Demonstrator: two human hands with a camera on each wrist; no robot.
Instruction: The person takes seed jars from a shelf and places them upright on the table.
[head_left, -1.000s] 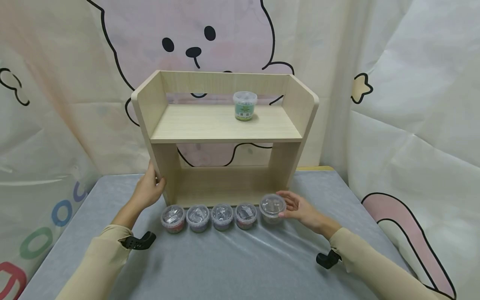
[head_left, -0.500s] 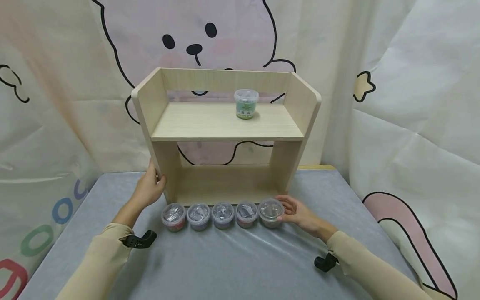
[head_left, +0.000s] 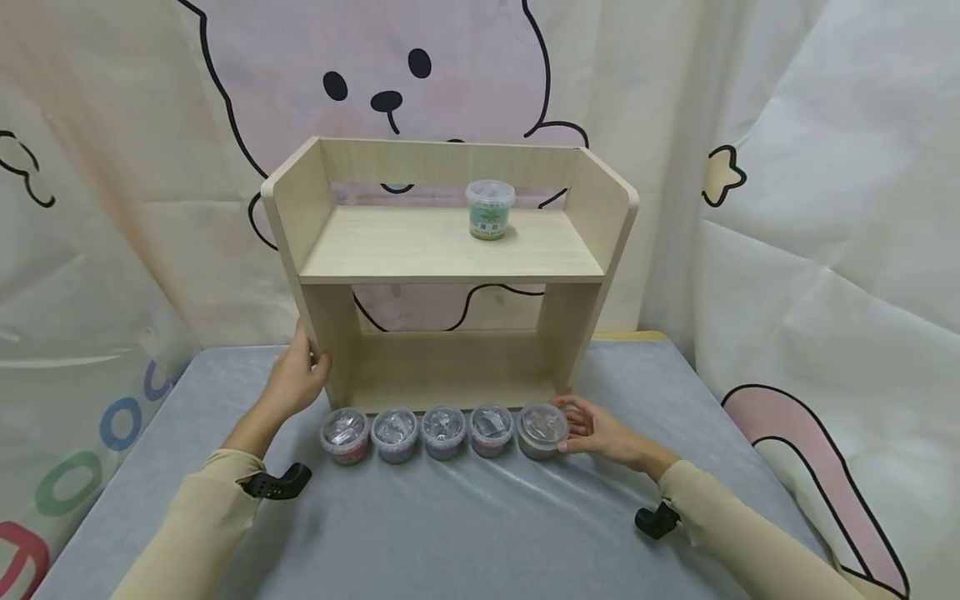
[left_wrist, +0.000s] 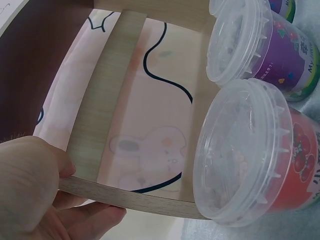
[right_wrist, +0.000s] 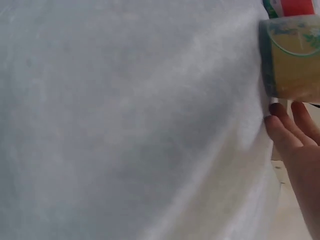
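Note:
My left hand [head_left: 295,377] grips the left side panel of a pale wooden two-tier shelf [head_left: 450,271]; in the left wrist view the thumb lies inside the panel and fingers outside. A row of several lidded plastic tubs stands in front of the shelf. At its right end is a clear-lidded tub [head_left: 542,432], showing tan contents in the right wrist view. My right hand [head_left: 600,433] is at that tub's right side, fingers relaxed, with fingertips just off its wall in the right wrist view. The leftmost tub [left_wrist: 250,155] has a red label; a purple tub [left_wrist: 270,55] is beside it.
Another tub [head_left: 490,210] with a green label stands on the upper shelf board, right of centre. A blue-grey cloth [head_left: 450,533] covers the table. Printed curtains [head_left: 825,292] hang behind and at both sides.
The right hand has lowered the clear-lidded tub onto the cloth at the right end of the row, and its fingers have loosened. The left hand stays on the shelf's panel.

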